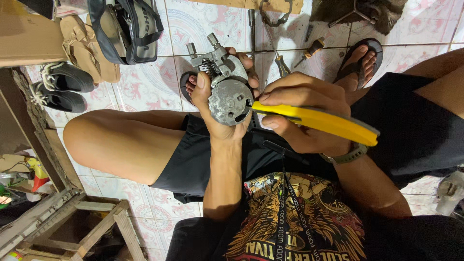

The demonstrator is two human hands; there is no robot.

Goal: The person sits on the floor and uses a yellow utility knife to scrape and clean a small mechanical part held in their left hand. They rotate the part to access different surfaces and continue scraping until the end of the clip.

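My left hand (220, 108) – grip closed round the round metal part (227, 94), held up over my lap | right hand (302, 113) – clenched on yellow-handled pliers (314, 120), nose at the part's edge | part looks whole yet; screwdrivers (282, 60) idle on the floor.

Grey round metal part (228, 94) (bolts and spring on top) against yellow-handled pliers (314, 121)

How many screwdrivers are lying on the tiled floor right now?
2. One screwdriver with a brown wooden handle lies near the sandalled foot; another screwdriver lies just above the right hand. More may be hidden behind the hands.
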